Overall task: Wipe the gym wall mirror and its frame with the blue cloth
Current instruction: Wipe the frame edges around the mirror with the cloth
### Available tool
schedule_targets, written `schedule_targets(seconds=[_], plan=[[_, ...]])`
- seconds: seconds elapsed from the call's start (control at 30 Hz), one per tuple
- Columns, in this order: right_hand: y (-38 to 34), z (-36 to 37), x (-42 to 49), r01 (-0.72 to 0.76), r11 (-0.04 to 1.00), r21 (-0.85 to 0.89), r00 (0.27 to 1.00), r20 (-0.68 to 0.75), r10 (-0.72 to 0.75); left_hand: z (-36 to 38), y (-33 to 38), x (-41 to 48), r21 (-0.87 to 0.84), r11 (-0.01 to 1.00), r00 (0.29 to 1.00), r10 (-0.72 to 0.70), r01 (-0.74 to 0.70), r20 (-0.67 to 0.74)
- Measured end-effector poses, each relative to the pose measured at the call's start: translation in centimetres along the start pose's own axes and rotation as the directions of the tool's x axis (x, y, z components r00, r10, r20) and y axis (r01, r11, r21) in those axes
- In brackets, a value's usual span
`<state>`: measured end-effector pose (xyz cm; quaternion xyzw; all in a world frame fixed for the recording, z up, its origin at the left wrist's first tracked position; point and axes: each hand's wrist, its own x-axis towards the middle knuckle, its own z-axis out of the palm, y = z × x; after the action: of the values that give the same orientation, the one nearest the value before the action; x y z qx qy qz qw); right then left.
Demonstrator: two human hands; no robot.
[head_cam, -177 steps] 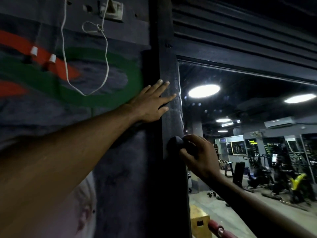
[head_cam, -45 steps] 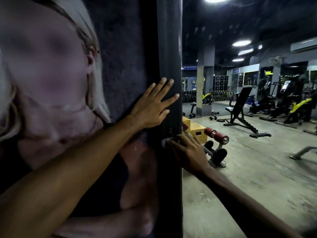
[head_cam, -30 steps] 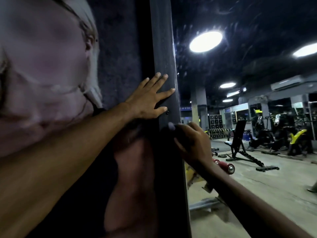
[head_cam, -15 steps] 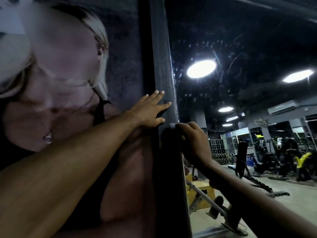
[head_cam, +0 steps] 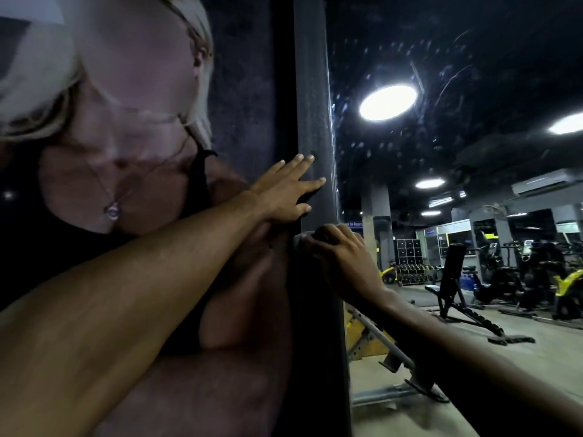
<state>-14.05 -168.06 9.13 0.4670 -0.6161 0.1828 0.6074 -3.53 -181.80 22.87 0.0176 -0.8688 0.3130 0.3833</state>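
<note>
Frame wiping, judged mid-stroke on the vertical bar. Laid left hand (head_cam: 284,193) open and flat, fingers straight and spread, partly on the wall poster (head_cam: 126,152) and partly on the dark frame (head_cam: 312,89); probably put there as a brace for leaning in while rubbing. Curled right hand (head_cam: 342,263) round the blue cloth (head_cam: 299,241), bunched small, with only a pale corner visible past the knuckles; could not confirm colour in the dim light. Pressed cloth against the frame just below the left hand, close to the edge of the mirror (head_cam: 473,58). Likely chose the bunched grip for firm pressure on a narrow strip. Noted smears and streaks on the glass around the reflected ceiling light (head_cam: 388,102), so judged the mirror surface not yet done. Noted gym bench (head_cam: 454,279) in reflection only. Expected next need: run cloth along the bar, then open it out for the wide glass. Risk: slipping off the edge and dragging frame dust onto the glass.
</note>
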Motion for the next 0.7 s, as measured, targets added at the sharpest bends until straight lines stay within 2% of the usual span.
schedule_targets(seconds=[0.2,0.27,0.33,0.4,0.43,0.5,0.6,0.7], plan=[[-0.1,0.4,-6.3,0.251,0.968,-0.007,0.963,0.103,-0.249,2.0,1.8,-2.1,0.010,0.998,0.998,0.063,-0.063,0.015],[0.2,0.0,-6.3,0.181,0.983,-0.021,0.979,0.096,-0.179,2.7,2.2,-2.7,0.017,0.997,0.997,0.070,-0.070,0.014],[0.5,-0.1,-5.6,-0.034,0.999,0.032,0.999,0.002,0.034,3.3,2.6,-3.2,0.009,0.998,0.998,0.066,-0.066,-0.003],[0.7,0.4,-5.7,-0.214,0.958,0.193,0.970,-0.075,0.232,3.9,3.1,-3.6,0.001,0.998,0.998,0.063,-0.063,-0.015],[0.6,0.8,-6.2,-0.255,0.925,0.283,0.954,-0.080,0.288,4.2,3.2,-3.8,-0.005,0.998,0.998,0.064,-0.064,-0.015],[-0.6,1.8,-8.5,-0.271,0.899,0.345,0.950,-0.053,0.307,5.0,3.6,-4.4,-0.015,0.998,0.998,0.067,-0.067,-0.012],[-2.7,2.3,-12.2,-0.222,0.935,0.275,0.972,-0.010,0.233,6.0,4.0,-5.4,-0.013,0.997,0.997,0.073,-0.074,-0.006],[-3.4,1.7,-12.3,-0.237,0.943,0.233,0.970,0.001,0.244,6.3,4.3,-6.2,-0.004,0.997,0.997,0.079,-0.079,0.006]])
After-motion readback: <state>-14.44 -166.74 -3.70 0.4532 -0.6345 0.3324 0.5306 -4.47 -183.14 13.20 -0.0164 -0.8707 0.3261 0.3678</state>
